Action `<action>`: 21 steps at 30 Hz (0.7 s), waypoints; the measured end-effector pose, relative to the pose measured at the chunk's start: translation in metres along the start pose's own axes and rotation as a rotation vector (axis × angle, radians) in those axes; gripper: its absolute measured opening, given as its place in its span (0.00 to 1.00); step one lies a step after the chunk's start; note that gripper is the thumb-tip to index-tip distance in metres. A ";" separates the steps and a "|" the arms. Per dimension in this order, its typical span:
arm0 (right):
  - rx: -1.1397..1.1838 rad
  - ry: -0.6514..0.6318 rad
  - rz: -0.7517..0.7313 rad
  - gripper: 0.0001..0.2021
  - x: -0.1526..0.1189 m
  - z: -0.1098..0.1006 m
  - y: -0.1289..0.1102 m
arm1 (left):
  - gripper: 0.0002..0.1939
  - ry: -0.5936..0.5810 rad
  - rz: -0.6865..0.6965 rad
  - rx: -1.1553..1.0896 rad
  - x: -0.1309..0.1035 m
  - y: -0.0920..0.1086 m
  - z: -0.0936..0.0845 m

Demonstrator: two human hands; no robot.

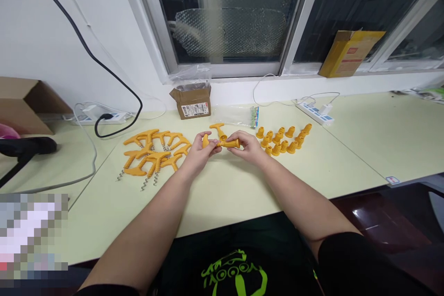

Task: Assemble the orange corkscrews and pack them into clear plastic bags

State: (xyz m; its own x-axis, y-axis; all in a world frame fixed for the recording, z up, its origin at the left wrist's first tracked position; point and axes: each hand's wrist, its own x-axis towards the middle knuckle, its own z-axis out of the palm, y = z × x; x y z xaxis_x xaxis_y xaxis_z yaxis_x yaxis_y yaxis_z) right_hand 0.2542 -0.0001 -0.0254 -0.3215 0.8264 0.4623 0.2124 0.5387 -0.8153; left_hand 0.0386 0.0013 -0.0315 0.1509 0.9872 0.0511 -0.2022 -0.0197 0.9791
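Note:
My left hand (198, 152) is closed on the yellow T-shaped handle (206, 140) of a corkscrew. Fingers of my right hand (249, 147) pinch a yellow cap (231, 143) at its other end, in line with the shaft; the metal spiral is not visible there. Just behind my hands, another yellow T-handled piece (218, 127) lies on the table. To the left is a pile of yellow corkscrews (152, 155), several with bare metal spirals. Several yellow caps (283, 146) stand grouped to the right of my right hand.
An open cardboard box (194, 104) and a clear plastic bag (234, 115) are at the wall behind my hands. Power strips sit at back left (116, 117) and right (315, 113). A black cable (86, 51) hangs at left. A yellow carton (350, 54) leans against the window.

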 end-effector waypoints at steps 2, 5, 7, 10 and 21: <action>0.153 -0.018 0.121 0.15 -0.001 0.001 0.000 | 0.29 -0.008 0.019 0.019 -0.001 0.002 0.000; 0.354 -0.073 0.324 0.19 0.000 0.005 0.000 | 0.31 -0.056 0.157 0.131 -0.005 0.007 0.000; 0.420 -0.112 0.438 0.21 0.001 0.008 -0.002 | 0.33 -0.108 0.247 0.223 -0.008 0.009 -0.001; 0.494 -0.128 0.675 0.22 0.004 0.012 -0.005 | 0.31 -0.181 0.348 0.329 -0.012 0.010 -0.003; 0.411 -0.021 0.175 0.26 -0.001 0.001 -0.002 | 0.30 -0.015 0.327 0.235 -0.006 0.021 -0.006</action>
State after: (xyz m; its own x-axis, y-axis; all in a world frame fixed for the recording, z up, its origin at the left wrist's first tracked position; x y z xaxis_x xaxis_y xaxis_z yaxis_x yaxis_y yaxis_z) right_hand 0.2535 -0.0019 -0.0242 -0.3330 0.8936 0.3010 -0.1175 0.2774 -0.9535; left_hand 0.0274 -0.0045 -0.0122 0.1296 0.9206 0.3683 -0.0154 -0.3695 0.9291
